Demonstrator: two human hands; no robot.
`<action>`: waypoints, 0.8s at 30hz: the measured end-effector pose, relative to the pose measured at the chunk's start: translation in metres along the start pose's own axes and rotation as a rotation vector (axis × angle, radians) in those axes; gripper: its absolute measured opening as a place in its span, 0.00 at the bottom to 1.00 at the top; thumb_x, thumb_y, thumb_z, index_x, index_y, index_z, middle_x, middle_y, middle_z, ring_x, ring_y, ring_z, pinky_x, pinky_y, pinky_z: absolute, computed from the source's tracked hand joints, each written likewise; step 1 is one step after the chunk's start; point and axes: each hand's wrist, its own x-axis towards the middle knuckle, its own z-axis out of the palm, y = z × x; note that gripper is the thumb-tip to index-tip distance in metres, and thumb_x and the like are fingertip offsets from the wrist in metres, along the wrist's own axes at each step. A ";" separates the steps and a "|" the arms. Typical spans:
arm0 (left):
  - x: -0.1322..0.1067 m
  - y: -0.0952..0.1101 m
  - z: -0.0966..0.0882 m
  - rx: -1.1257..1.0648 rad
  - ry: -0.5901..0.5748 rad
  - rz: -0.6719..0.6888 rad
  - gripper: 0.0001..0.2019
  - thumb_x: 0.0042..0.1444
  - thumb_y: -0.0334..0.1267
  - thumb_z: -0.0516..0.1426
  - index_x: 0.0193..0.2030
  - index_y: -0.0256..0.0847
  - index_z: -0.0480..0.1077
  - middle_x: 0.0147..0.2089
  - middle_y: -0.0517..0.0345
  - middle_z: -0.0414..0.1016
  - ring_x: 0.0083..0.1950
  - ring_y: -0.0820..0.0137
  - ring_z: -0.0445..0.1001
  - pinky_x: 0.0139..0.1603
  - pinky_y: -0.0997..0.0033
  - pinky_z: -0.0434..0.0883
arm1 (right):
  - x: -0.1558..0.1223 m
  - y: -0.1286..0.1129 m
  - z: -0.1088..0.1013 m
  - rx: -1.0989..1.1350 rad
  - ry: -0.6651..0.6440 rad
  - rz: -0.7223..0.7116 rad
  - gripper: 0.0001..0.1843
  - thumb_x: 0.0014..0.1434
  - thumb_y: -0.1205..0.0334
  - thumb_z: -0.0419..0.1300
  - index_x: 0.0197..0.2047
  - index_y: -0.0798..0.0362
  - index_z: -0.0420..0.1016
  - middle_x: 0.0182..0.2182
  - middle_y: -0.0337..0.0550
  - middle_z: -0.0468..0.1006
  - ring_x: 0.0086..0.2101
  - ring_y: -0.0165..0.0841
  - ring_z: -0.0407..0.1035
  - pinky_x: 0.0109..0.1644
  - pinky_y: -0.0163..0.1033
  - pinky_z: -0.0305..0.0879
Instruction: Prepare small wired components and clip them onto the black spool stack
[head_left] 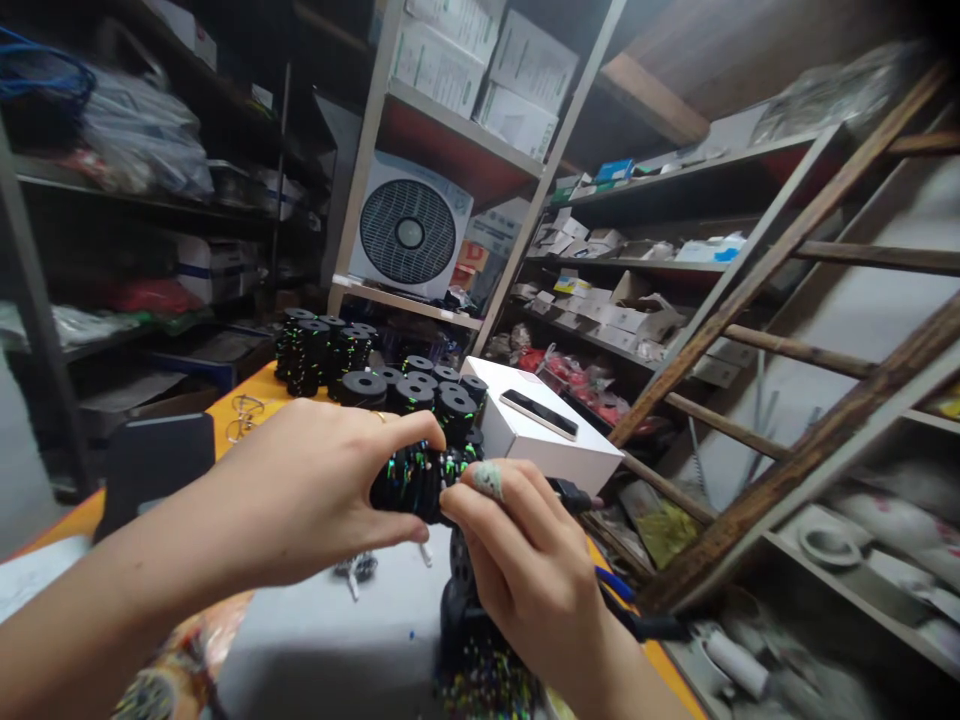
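Observation:
My left hand is wrapped round a black ribbed roll dotted with shiny green and coloured bits, held sideways over the white work surface. At the roll's right end, the fingers of my right hand, one with a patterned green bandage, are pinched together. What they pinch is hidden. Under the right hand stands a black perforated piece, and a dark heap of tiny multicoloured bits lies in front of it. A small grey-and-white piece lies below the left hand.
Several similar black rolls stand behind my hands on the orange table. A white box carries a phone. Beyond are a box fan on a shelf, loaded shelving, and a wooden ladder at right.

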 end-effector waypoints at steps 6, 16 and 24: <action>0.001 -0.003 0.002 0.010 0.013 0.016 0.19 0.55 0.53 0.66 0.52 0.58 0.72 0.38 0.64 0.87 0.40 0.51 0.87 0.33 0.60 0.70 | 0.001 -0.001 0.002 -0.053 0.029 -0.061 0.13 0.72 0.77 0.54 0.47 0.63 0.81 0.35 0.53 0.82 0.39 0.39 0.73 0.43 0.42 0.79; 0.000 -0.005 0.000 0.037 0.032 -0.008 0.23 0.55 0.58 0.66 0.56 0.57 0.74 0.38 0.58 0.88 0.38 0.48 0.87 0.34 0.59 0.70 | -0.032 -0.009 -0.006 -0.293 -0.040 -0.142 0.18 0.74 0.73 0.54 0.60 0.60 0.79 0.51 0.51 0.85 0.55 0.41 0.71 0.56 0.43 0.73; -0.005 -0.007 0.008 0.059 0.113 0.109 0.27 0.55 0.47 0.70 0.61 0.52 0.73 0.49 0.55 0.87 0.43 0.48 0.86 0.40 0.54 0.73 | -0.138 -0.051 0.049 -0.085 -0.210 0.260 0.11 0.53 0.55 0.76 0.31 0.47 0.79 0.27 0.42 0.77 0.31 0.41 0.69 0.28 0.42 0.62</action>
